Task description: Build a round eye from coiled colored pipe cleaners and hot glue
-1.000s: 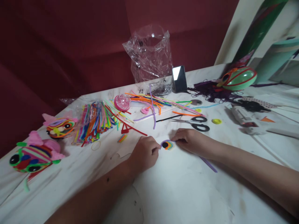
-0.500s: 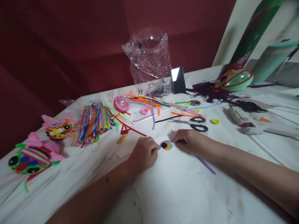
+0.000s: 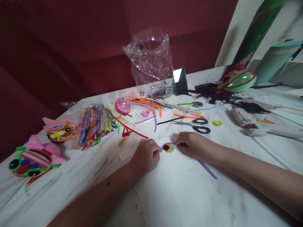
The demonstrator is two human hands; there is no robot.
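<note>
A small rainbow-coloured eye piece (image 3: 169, 148), made of curved pipe cleaner strips around a black dot, lies on the white table between my hands. A purple pipe cleaner (image 3: 208, 170) runs along its upper edge and comes out below my right wrist. My left hand (image 3: 147, 156) is closed, its fingertips pinching the purple strip at the piece's left corner. On the other side my right hand (image 3: 194, 144) pinches the same pipe cleaner close to the right edge of the piece. The fingertips partly hide the strip.
Black-handled scissors (image 3: 200, 125) lie beyond my right hand, near a yellow lid-like disc (image 3: 217, 123). A bundle of pipe cleaners (image 3: 97, 124) and two colourful fish-like crafts (image 3: 35, 160) are at left. Farther back stand a phone (image 3: 181, 83) and a clear bag (image 3: 152, 63). A glue gun (image 3: 258, 127) rests at right.
My right hand has shifted very slightly left along the eye piece, and the purple tail has moved a little left and down. My left hand stays in place.
</note>
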